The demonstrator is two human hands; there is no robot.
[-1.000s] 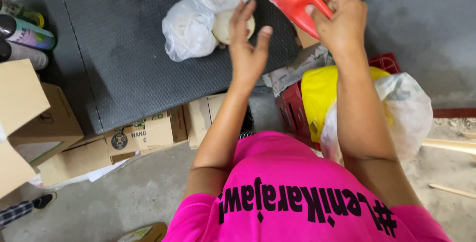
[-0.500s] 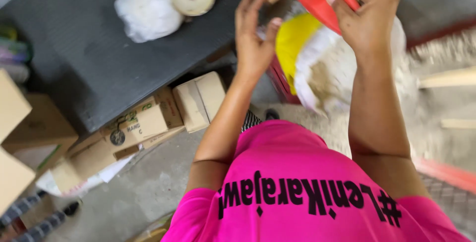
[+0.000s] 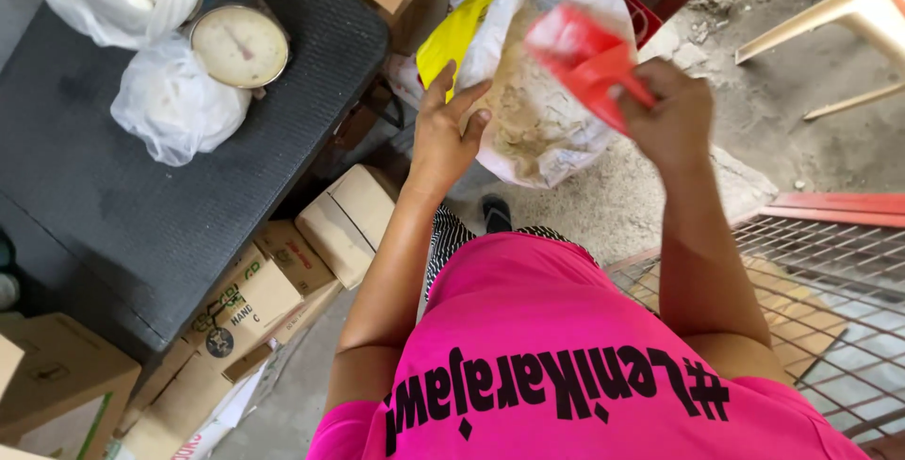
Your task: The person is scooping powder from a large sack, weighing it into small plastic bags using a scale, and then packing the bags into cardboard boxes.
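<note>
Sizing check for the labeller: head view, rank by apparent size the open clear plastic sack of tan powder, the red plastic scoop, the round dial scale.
1. Open clear plastic sack of tan powder, clearly largest.
2 and 3. Red plastic scoop and round dial scale look alike; the scoop is blurred and nearer, so unranked.

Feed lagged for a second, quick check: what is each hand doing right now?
Left hand: open, fingers on the rim of the clear plastic sack, no closed grip visible.
Right hand: closed on the red scoop, over the sack's mouth.
</note>
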